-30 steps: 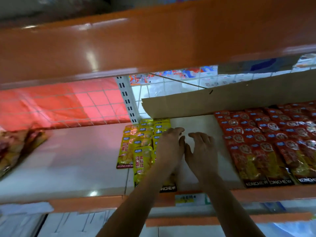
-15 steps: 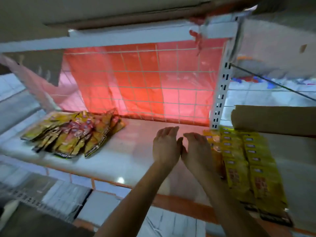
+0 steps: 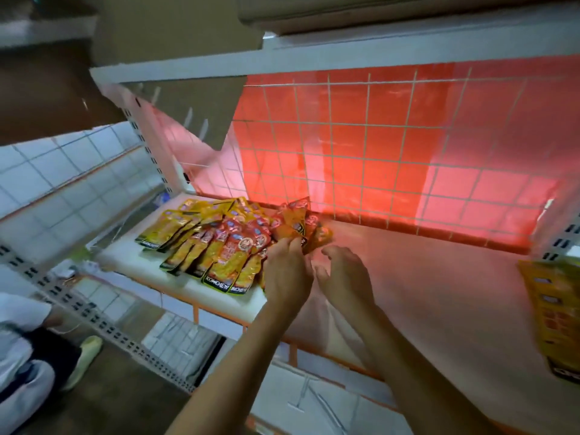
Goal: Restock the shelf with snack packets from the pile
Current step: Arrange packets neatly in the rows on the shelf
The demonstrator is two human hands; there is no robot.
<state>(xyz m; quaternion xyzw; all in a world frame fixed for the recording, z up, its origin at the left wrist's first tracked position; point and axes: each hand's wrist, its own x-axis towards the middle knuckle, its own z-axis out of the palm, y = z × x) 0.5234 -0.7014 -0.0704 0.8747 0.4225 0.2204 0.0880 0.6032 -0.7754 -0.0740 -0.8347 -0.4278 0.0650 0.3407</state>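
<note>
Snack packets (image 3: 226, 243): yellow and red pouches, black bottom bands, heaped overlapping, centre-left of frame on white shelf (image 3: 439, 293).
Left hand (image 3: 287, 274): grasping the heap's right edge.
Right hand (image 3: 342, 274): released, fingers loosely curled.

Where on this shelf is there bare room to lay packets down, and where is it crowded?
The widest bare stretch of the shelf lies between the right hand and the yellow packets at the right edge, in front of the red mesh back. A narrow strip borders the pile at front left. Crowded: the pile, where the left hand reaches.
</note>
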